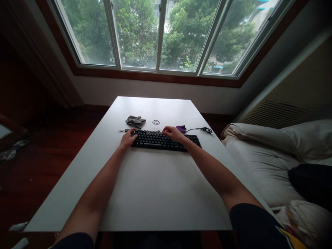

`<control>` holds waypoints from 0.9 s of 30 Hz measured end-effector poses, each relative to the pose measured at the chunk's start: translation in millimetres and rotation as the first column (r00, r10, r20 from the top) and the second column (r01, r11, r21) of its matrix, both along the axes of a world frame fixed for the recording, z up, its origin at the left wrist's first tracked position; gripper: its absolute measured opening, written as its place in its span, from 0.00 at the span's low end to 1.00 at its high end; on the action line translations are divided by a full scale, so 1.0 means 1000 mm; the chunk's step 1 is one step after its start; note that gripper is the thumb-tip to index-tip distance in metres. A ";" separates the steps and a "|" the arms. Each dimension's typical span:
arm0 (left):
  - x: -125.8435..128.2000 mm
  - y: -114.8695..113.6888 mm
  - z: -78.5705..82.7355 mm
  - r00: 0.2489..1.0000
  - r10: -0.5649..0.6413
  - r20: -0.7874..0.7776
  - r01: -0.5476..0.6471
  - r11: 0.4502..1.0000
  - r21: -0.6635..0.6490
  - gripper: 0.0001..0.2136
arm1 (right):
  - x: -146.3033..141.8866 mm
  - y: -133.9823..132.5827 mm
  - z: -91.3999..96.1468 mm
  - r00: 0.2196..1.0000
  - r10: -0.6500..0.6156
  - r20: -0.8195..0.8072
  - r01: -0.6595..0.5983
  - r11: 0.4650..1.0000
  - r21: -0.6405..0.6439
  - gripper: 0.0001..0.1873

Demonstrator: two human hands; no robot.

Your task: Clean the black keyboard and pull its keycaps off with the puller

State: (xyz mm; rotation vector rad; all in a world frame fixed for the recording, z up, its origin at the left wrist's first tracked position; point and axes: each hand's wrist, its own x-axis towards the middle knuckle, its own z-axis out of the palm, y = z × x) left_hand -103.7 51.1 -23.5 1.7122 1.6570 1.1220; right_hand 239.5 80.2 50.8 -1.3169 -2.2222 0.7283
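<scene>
- The black rectangular plastic keyboard [166,141] lies flat on the white table [145,193];
- the left hand [128,138] rests on the keyboard's left end, fingers curled; too small to tell whether it clamps;
- the right hand [172,133] lies over the keyboard's back edge, fingers bent; its grip cannot be told either;
- behind the keyboard lie a crumpled grey cloth [135,121], a small clear ring [156,122] and a purple scrap [181,128]; a thin metal tool [123,130] sits just off its left back corner; a black cable [203,130] loops from its right back corner;
- risks, as I judge them: a shove backward could push the scrap or ring away; a lift could pull the cable taut and snag it.
</scene>
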 end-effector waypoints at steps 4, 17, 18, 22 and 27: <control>-0.021 0.007 -0.001 0.966 -0.186 0.182 0.189 0.982 -0.004 0.26 | -0.049 0.008 -0.006 0.993 -0.004 0.117 -0.002 0.998 0.057 0.09; -0.029 0.007 -0.004 0.964 -0.204 0.172 0.206 0.979 0.010 0.25 | -0.106 0.010 -0.011 0.965 -0.042 0.259 0.014 0.994 0.106 0.08; -0.029 0.007 -0.004 0.963 -0.211 0.169 0.210 0.977 0.022 0.25 | -0.101 0.010 -0.011 0.963 -0.040 0.265 0.014 0.995 0.098 0.08; -0.028 0.007 -0.005 0.971 -0.196 0.137 0.192 0.981 0.044 0.23 | -0.072 0.014 -0.007 0.953 -0.007 0.304 -0.005 0.999 0.038 0.08; -0.022 0.004 -0.002 0.989 -0.132 0.066 0.130 0.991 0.046 0.20 | -0.050 0.013 -0.002 0.939 0.017 0.344 -0.008 1.000 -0.027 0.08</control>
